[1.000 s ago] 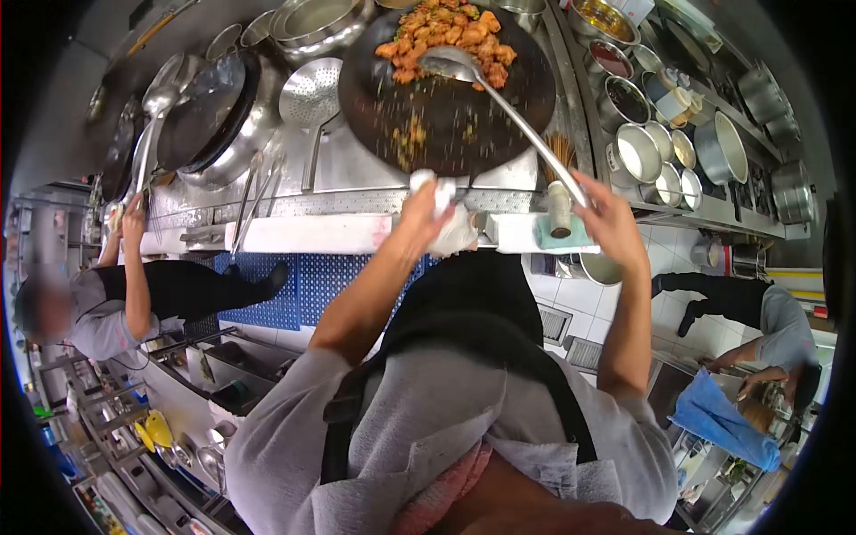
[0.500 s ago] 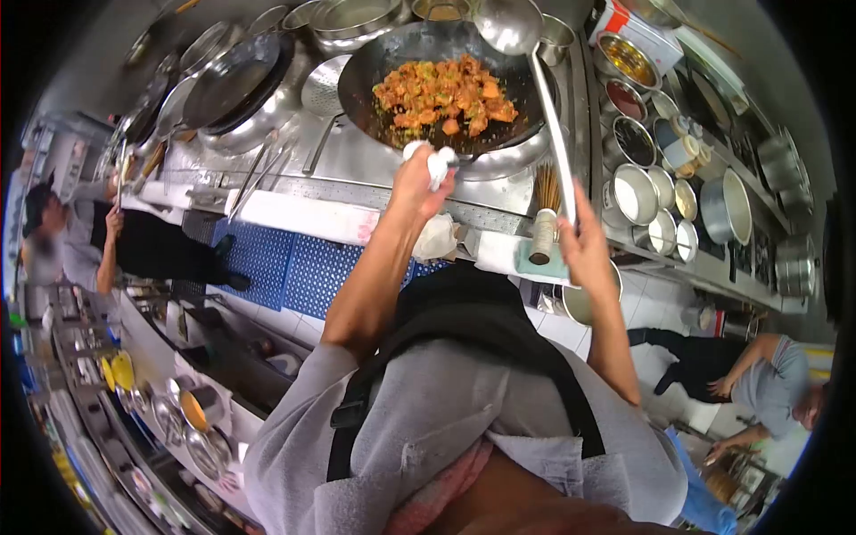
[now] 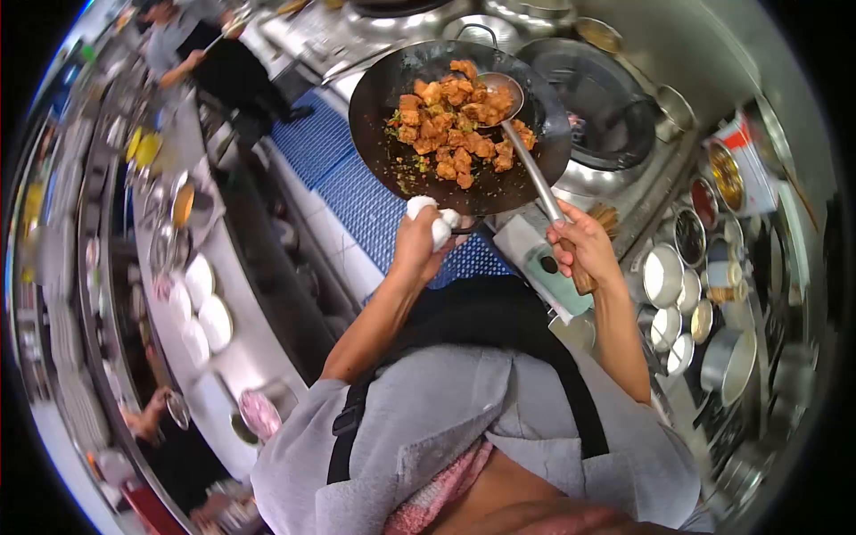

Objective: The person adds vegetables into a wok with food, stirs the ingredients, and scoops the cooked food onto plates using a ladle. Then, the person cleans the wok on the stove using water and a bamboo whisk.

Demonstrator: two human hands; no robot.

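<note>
A dark wok [image 3: 370, 107] holds orange-brown chunks of food [image 3: 446, 120] with green bits. My left hand [image 3: 421, 239] is closed on a white cloth [image 3: 440, 230] at the wok's near handle. My right hand [image 3: 584, 245] grips the wooden end of a long metal ladle [image 3: 532, 169], whose bowl rests among the food at the right. The wok is off the stove, above the blue mat side, and partly overlaps the burner [image 3: 593, 107] to its right.
White plates [image 3: 214, 323] lie on the steel counter [image 3: 245, 352] at left. Pots and sauce containers [image 3: 662, 275] stand at right. One person [image 3: 214, 62] stands at the upper left; another person's hand [image 3: 156, 406] shows at the lower left. A blue mat [image 3: 357, 209] covers some floor.
The wok has come off the burner and moved left relative to the stove. The ladle bowl has come down from above the wok's far rim into the food. The view has turned toward the left counter.
</note>
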